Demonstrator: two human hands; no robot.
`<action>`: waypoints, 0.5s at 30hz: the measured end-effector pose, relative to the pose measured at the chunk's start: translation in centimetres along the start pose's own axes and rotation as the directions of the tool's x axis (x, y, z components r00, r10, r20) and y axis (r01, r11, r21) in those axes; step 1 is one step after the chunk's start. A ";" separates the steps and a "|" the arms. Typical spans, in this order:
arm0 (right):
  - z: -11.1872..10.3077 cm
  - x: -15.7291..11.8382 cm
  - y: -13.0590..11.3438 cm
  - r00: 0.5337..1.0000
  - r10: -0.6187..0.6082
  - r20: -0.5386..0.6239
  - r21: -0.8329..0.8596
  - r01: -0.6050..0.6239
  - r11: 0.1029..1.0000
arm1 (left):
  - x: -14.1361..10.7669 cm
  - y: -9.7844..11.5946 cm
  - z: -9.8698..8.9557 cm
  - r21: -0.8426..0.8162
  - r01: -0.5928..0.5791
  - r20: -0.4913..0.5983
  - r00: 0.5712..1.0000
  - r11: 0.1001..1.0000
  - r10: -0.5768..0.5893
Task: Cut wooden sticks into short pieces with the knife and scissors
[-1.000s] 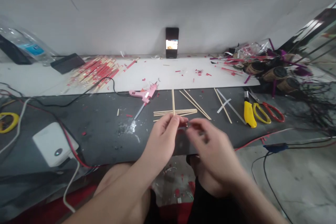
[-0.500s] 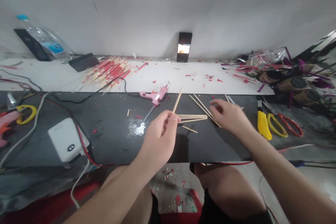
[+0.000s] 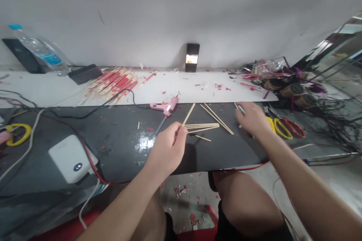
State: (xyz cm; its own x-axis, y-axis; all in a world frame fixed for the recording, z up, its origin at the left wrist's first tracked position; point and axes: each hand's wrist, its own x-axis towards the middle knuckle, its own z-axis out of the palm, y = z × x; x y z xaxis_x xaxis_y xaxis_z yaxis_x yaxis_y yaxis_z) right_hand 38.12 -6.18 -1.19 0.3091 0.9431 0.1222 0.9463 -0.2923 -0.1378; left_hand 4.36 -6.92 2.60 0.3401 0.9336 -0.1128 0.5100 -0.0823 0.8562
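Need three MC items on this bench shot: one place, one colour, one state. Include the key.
1. Where does the smartphone stand?
A) On the floor
B) Upright against the white wall
C) In the right hand

2. What colour is the hot glue gun?
A) Blue
B) Green
C) Pink

3. What does the left hand hold?
A) A thin wooden stick
B) The hot glue gun
C) Nothing

1: B, it stands at the wall's foot, behind the white board.
2: C, its body shows pink.
3: A, the fingers pinch the stick, which rises above them.
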 end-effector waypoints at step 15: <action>-3.0 0.1 20.1 0.939 0.328 0.099 0.071 -0.336 0.939 | -1.6 3.4 2.7 -0.523 0.087 0.123 0.992 0.848 -0.025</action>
State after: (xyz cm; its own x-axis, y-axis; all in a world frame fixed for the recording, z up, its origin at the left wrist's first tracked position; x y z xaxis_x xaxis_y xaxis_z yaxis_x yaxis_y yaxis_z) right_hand 57.48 -12.47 -0.98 0.5919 0.8056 -0.0278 0.7784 -0.5802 -0.2398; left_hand 7.63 -9.60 4.32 0.4214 0.8855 -0.1956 0.0487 0.1933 0.9799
